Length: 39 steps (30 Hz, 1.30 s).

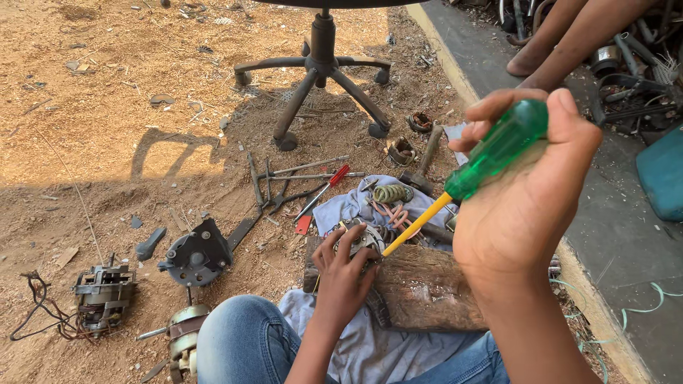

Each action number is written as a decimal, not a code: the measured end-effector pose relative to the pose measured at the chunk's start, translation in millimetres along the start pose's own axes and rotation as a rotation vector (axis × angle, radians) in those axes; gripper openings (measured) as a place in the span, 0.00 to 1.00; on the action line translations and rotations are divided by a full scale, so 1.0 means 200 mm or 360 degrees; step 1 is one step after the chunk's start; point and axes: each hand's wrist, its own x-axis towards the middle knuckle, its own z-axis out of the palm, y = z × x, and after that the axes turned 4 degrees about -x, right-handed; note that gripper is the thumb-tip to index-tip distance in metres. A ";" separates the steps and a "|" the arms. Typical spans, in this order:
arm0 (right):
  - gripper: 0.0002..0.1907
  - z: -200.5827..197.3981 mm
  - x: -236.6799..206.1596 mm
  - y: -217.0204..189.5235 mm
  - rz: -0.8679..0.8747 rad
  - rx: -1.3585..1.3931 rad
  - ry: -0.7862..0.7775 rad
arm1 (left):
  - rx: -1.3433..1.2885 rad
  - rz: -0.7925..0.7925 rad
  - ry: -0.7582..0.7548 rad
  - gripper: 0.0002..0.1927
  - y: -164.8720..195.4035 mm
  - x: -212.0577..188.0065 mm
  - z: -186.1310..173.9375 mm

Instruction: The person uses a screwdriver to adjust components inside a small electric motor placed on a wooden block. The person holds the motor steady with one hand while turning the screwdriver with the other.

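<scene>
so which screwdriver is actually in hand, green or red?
The green-handled screwdriver, gripped by the right hand. The red-handled screwdriver lies untouched among tools on the dirt.
</scene>
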 end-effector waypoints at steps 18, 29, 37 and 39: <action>0.25 -0.36 -0.01 0.01 0.0015 0.0135 0.0116 | -0.0055 -0.0018 -0.0089 0.15 0.02 0.03 -0.02; 0.29 -0.23 -0.05 0.08 0.0024 0.0168 0.0125 | -0.0044 -0.0117 -0.0412 0.24 -0.07 0.04 -0.26; 0.29 -0.06 -0.01 0.08 -0.0008 0.0084 0.0100 | 0.0011 -0.0099 -0.0372 0.20 -0.04 -0.03 -0.23; 0.29 -0.05 0.00 0.08 -0.0032 0.0101 0.0086 | -0.0005 -0.0100 -0.0363 0.19 -0.04 -0.03 -0.22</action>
